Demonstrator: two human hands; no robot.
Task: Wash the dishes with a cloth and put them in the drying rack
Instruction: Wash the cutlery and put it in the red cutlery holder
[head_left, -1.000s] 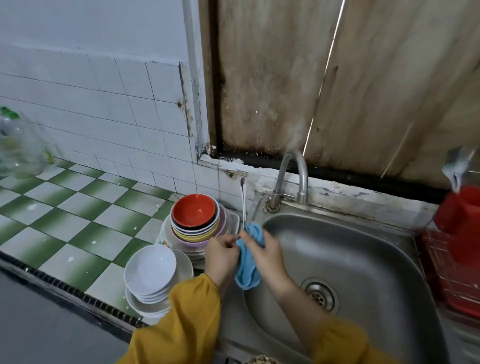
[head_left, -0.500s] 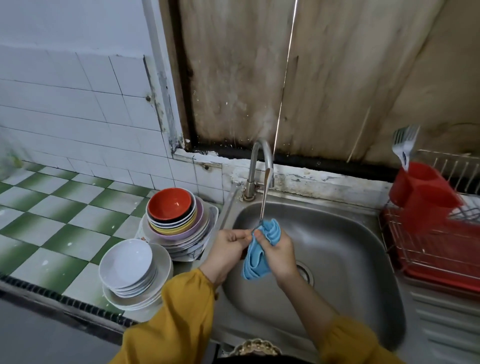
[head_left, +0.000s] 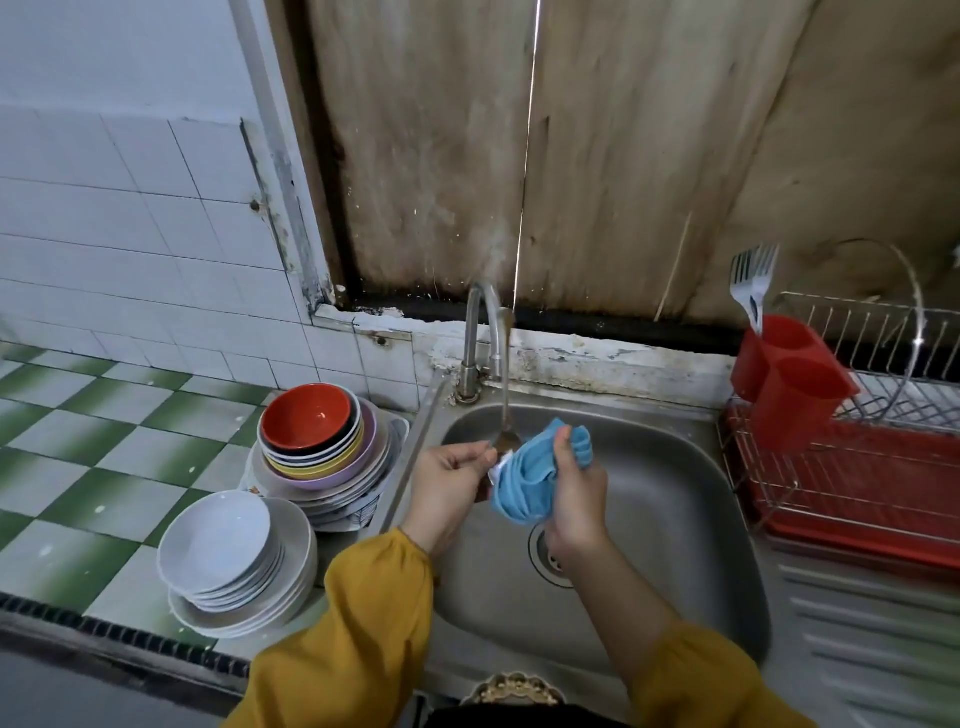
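Over the steel sink (head_left: 675, 519), my left hand (head_left: 447, 483) pinches the bowl end of a metal spoon (head_left: 505, 395), whose handle points up in front of the tap (head_left: 480, 332). My right hand (head_left: 576, 493) grips a bunched blue cloth (head_left: 524, 483) pressed against the spoon's lower end. Left of the sink stand a stack of coloured bowls and plates topped by a red bowl (head_left: 306, 415) and a stack of white bowls (head_left: 218, 540). The wire drying rack (head_left: 841, 483), with a red tray, sits at the right.
A red cutlery holder (head_left: 789, 374) with white forks (head_left: 753, 280) hangs on the rack's near-left corner. The green-and-white tiled counter (head_left: 104, 441) stretches left. A ribbed steel drainboard (head_left: 857, 623) lies in front of the rack. A wooden board backs the sink.
Both hands carried the spoon and cloth rightwards from the sink's left rim to above the basin, in front of the tap. The view swung right, bringing the rack into sight.
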